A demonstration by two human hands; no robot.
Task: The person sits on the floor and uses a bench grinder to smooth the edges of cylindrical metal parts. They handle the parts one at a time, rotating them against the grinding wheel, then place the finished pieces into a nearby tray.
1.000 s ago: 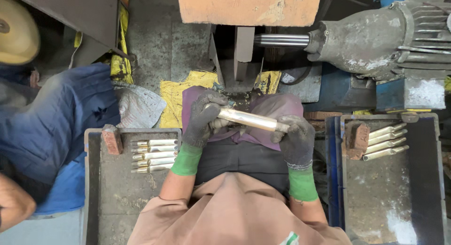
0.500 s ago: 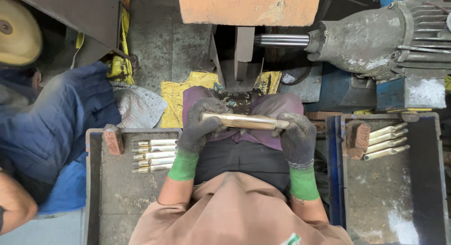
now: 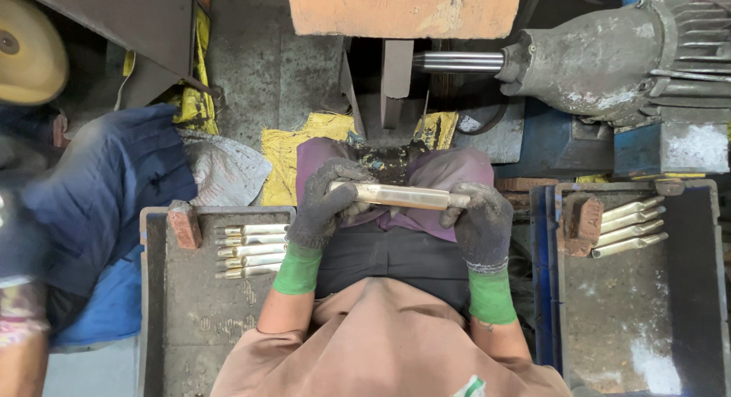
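Two gloved hands hold one metal bar point(image 3: 400, 197) level at centre frame: left hand point(image 3: 324, 207) clenched on its 9 o'clock end, right hand point(image 3: 481, 222) clenched on its 3 o'clock end. At 12 o'clock, a polishing machine with steel shaft point(image 3: 457, 61) and motor point(image 3: 617, 58). Left tray point(image 3: 164, 321), 8 o'clock: five finished bars point(image 3: 247, 251) beside a brick. Right tray point(image 3: 685, 306), 4 o'clock: four bars. Risk: a loose grip could let the wheel snatch the bar. The wheel itself is hidden; a neighbouring person at 9 o'clock is cut off, blurred.

Metal bar point(image 3: 396, 196) ends inside gloves
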